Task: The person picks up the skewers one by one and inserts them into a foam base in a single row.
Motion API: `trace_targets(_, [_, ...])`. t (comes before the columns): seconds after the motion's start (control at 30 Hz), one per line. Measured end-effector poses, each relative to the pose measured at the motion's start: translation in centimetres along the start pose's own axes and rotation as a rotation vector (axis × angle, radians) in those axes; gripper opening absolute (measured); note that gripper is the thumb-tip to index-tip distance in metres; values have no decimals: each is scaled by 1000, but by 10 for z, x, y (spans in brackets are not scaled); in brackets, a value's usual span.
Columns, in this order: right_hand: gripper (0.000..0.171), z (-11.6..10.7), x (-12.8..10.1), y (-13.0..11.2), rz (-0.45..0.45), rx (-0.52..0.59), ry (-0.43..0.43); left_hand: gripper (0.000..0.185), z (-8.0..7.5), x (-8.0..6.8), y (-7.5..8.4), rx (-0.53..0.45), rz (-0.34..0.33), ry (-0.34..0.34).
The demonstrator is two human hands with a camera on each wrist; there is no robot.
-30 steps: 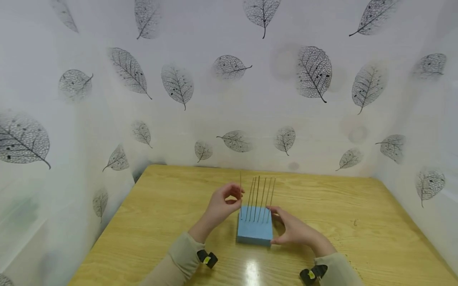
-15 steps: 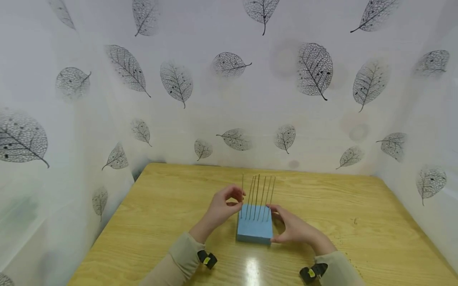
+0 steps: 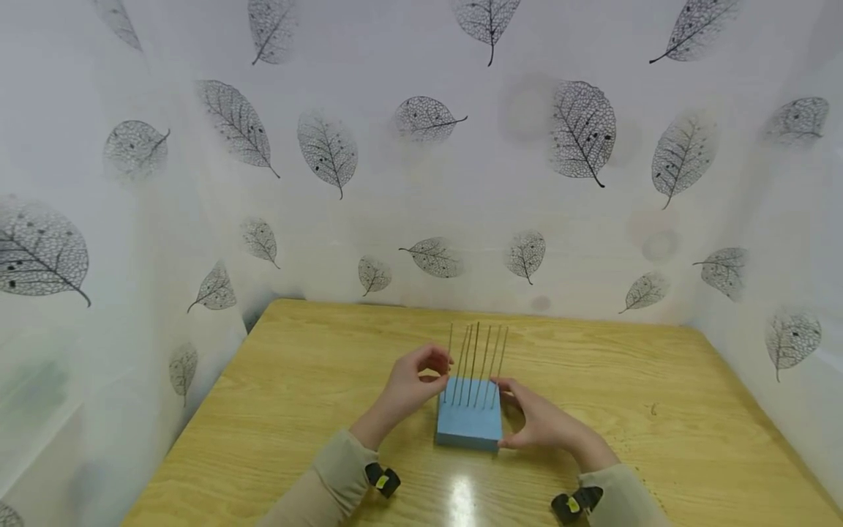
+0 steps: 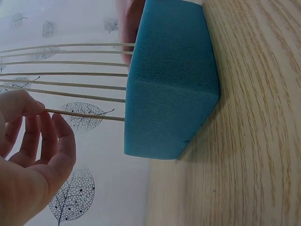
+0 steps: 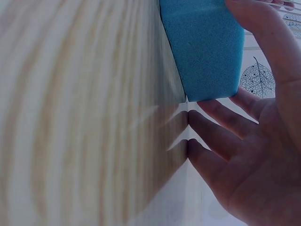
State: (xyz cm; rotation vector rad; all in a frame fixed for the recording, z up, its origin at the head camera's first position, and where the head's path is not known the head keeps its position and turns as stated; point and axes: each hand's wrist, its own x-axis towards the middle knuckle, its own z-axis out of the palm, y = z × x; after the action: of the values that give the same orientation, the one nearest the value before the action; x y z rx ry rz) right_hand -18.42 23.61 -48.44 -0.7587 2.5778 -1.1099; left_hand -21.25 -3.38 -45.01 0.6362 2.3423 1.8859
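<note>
A blue foam block (image 3: 469,426) lies on the wooden table (image 3: 658,439), with several thin wooden sticks (image 3: 479,359) standing upright in its top. My left hand (image 3: 440,368) pinches the leftmost stick (image 3: 451,340) between thumb and fingertips just above the foam. The left wrist view shows that stick (image 4: 84,115) entering the block (image 4: 169,80) and my left hand (image 4: 40,112) on it. My right hand (image 3: 523,419) holds the block's right side, thumb at the near corner and fingers at the far one. In the right wrist view the thumb of my right hand (image 5: 256,117) lies along the block (image 5: 207,47).
White walls printed with grey leaves close the table in at the back (image 3: 421,219), left and right. Black wrist-worn devices (image 3: 382,479) sit at both cuffs. A lamp glare (image 3: 464,505) shows on the tabletop near the front edge.
The leftmost stick has sunk a little lower and shifted slightly right, with my left hand following it down. My right hand and the block have stayed put.
</note>
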Motion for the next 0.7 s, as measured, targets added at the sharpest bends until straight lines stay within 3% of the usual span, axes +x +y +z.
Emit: trace_targets(0.7, [108, -3, 2, 2, 4, -1, -20, 19, 3, -1, -9, 8, -16, 7])
